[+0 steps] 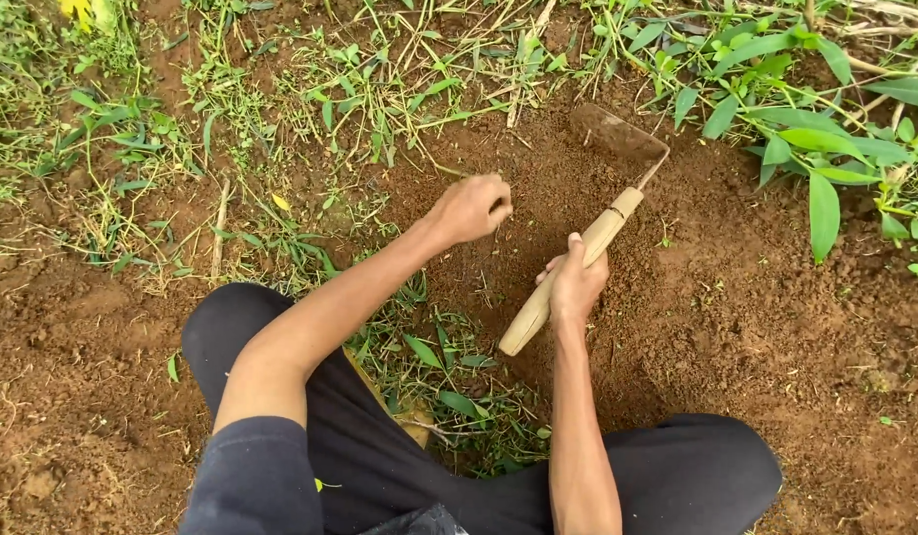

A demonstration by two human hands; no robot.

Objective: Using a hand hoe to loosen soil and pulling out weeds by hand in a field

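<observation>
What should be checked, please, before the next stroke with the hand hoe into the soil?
1. Right hand closed round the wooden handle: ok.
2. Hoe blade resting on loose soil, apart from the leafy plant: ok.
3. Left hand apart from the blade: ok.
4. What the left hand's closed fingers grip: cannot tell.
5. Knees away from the blade: ok.
</observation>
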